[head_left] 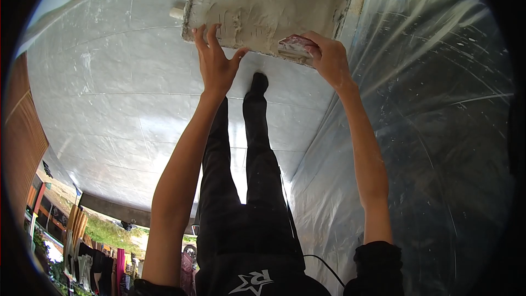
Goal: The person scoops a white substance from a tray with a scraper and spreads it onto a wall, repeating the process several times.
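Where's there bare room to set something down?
Mainly the grey floor left of the left arm; less between the legs and right arm. Crowded: near edge of the tray, with left hand, right hand and flat tool.
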Motion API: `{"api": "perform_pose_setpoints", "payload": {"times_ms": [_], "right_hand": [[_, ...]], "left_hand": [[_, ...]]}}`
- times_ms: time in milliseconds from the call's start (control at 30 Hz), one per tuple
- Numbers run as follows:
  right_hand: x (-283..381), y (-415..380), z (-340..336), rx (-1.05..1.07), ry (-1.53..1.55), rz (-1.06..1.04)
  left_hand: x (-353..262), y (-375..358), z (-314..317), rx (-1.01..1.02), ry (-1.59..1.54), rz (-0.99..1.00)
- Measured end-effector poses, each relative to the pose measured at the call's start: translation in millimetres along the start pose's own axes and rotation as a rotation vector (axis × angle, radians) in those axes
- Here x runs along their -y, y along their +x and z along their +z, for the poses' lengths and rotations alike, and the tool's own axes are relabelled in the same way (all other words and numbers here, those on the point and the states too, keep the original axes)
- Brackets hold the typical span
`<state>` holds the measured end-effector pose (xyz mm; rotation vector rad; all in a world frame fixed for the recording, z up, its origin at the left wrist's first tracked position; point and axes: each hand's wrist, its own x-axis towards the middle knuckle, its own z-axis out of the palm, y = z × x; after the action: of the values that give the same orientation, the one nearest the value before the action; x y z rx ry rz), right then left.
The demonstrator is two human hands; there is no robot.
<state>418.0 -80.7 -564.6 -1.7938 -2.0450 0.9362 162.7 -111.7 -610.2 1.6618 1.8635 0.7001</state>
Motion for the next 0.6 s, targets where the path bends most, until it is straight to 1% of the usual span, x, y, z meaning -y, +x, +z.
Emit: {"api": "perform_pose_setpoints", "payload": {"times_ms": [67,100,167,200,267,300,367,400,467,500,567,600], "right_hand": [[2.5,5.2,-8.6,0.093,0.042,-0.001],[0.5,8.7,-11.9,0.084,0.037,-0.007],[-8.2,16.4,-15.7,0.147,0.065,-0.026],[-13.0,18.6,-17.7,0.135,0.059,-0.032],[-21.6,20.7,-22.8,0.117,0.186,0.089],[-21.3,19.5,-27.5,0.101,0.179,0.079],[-15.4,10.7,-41.2,0.090,0.426,0.329],[-13.0,6.0,-49.8,0.071,0.420,0.314],[-4.3,-5.7,-68.1,0.068,0.764,0.433],[4.2,-11.7,-77.3,0.051,0.762,0.410],[22.6,-26.2,-96.3,-0.048,0.955,0.469],[28.6,-32.6,-103.0,-0.068,0.956,0.439]], "left_hand": [[-1.3,-0.5,-0.8,0.002,0.006,-0.004],[-1.3,-0.5,-0.5,0.011,0.012,-0.012],[-1.9,0.3,-1.0,0.009,0.024,-0.004],[-1.7,0.2,-1.6,0.015,0.040,-0.004],[0.0,-0.6,-3.6,0.020,0.026,0.019],[-0.2,-0.1,-5.9,0.034,0.016,0.033],[-5.9,-2.6,-16.9,0.022,0.005,0.042],[-10.4,-4.1,-24.8,0.022,0.001,0.035],[-20.3,-7.0,-43.7,0.012,-0.030,0.063],[-25.2,-8.2,-53.0,-0.010,-0.057,0.072],[-41.5,-9.9,-76.2,-0.027,-0.122,0.074],[-50.2,-10.9,-87.5,-0.047,-0.125,0.102]]}}
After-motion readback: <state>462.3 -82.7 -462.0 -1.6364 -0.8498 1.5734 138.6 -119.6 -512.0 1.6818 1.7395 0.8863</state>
